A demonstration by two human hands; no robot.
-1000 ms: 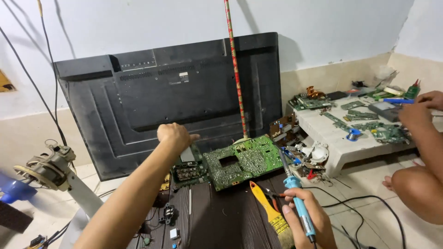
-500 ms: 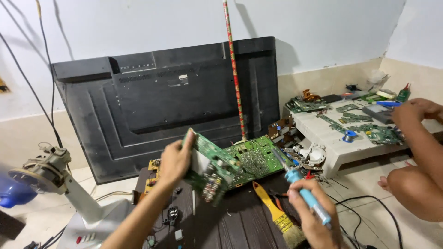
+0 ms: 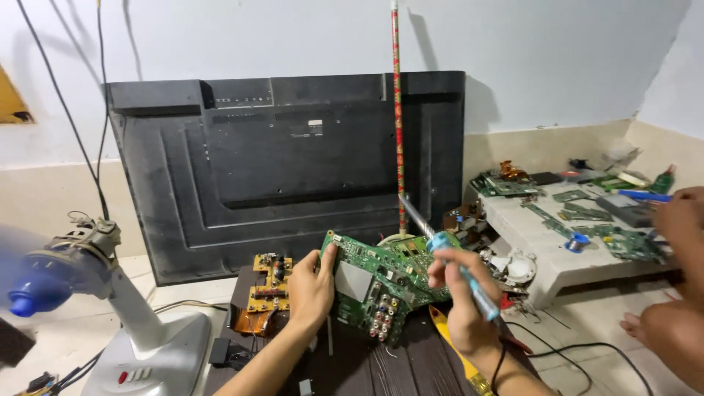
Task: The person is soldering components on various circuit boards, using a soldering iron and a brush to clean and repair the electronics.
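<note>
White wall and a pale tiled floor frame a low, dark slatted surface (image 3: 367, 367), behind which a large black television back panel (image 3: 286, 172) leans upright.

At the surface's middle, the left hand (image 3: 312, 290) is clamped on the left edge of a green circuit board (image 3: 381, 279), thumb over the face and fingers behind, holding it tilted up off the surface. The right hand (image 3: 458, 304) is closed in a fist around a blue-handled soldering iron (image 3: 458, 268), whose metal tip points up and left above the board's upper right corner; its cord trails off to the floor on the right.

Just left of the held board lies a small yellow circuit board (image 3: 268, 286), close to the left hand. A yellow-handled brush (image 3: 458, 352) lies under the right wrist. A red patterned stick (image 3: 397, 110) stands upright against the television, directly behind the board. Room to move is narrow: the television closes the back, and a white fan stand (image 3: 150, 345) with a blue motor crowds the left front.

To the right, a low white bench (image 3: 546, 253) carries scattered green boards and parts; another person's hand (image 3: 678, 216) and knee reach in there, well apart from the held board.
</note>
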